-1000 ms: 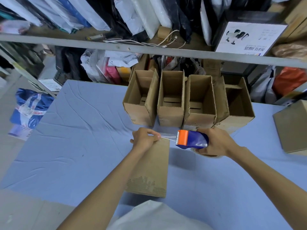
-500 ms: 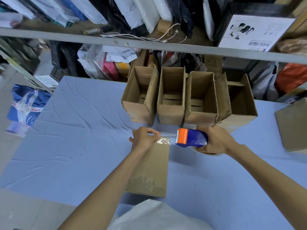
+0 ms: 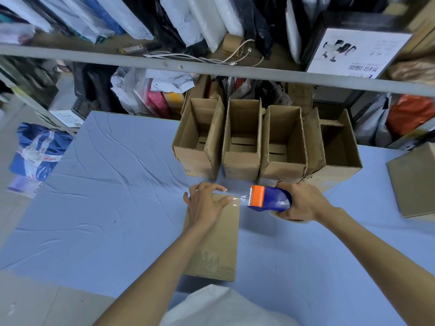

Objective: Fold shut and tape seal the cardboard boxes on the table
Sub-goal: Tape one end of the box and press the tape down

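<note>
L hand (image 3: 207, 203) lay flat, fingers spread, on far end of closed box (image 3: 224, 236) nr counter's (image 3: 106, 196) front edge. R hand (image 3: 303, 201) gripped tape dispenser (image 3: 268, 198) beside its far-right corner, open boxes (image 3: 242, 165) just behind.

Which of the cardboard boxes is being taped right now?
The closed box nearest the person: the left hand presses its far end, beside the tape dispenser in the right hand. The four boxes behind stand open.
</note>
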`<state>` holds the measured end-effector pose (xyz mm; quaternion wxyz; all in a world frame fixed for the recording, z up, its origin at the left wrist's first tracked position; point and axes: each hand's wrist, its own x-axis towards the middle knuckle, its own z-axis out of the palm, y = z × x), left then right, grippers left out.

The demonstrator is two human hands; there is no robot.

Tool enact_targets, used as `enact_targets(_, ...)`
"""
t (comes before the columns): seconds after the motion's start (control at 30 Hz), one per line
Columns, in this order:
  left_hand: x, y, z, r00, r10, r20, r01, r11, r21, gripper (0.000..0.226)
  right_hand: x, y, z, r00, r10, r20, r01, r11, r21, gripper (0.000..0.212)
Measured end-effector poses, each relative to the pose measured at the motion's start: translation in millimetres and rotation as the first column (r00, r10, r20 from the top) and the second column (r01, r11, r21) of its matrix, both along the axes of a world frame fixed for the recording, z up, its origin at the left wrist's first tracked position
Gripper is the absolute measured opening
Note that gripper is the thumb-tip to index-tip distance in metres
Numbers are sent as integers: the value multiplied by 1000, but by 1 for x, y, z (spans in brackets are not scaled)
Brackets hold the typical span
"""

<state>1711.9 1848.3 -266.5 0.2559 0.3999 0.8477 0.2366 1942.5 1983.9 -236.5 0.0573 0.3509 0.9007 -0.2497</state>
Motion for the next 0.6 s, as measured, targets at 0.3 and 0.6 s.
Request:
enact_targets(0.3,38,-13,11,971,-181,-156,102,905,-412,118,-9,-17,10,997,-7,77,6,1000,21,69)
enact_targets(0.6,27,-39,36,952,-212,220,198,977,83,73,15,-47,76,996,-92,-6,92,996,16,51)
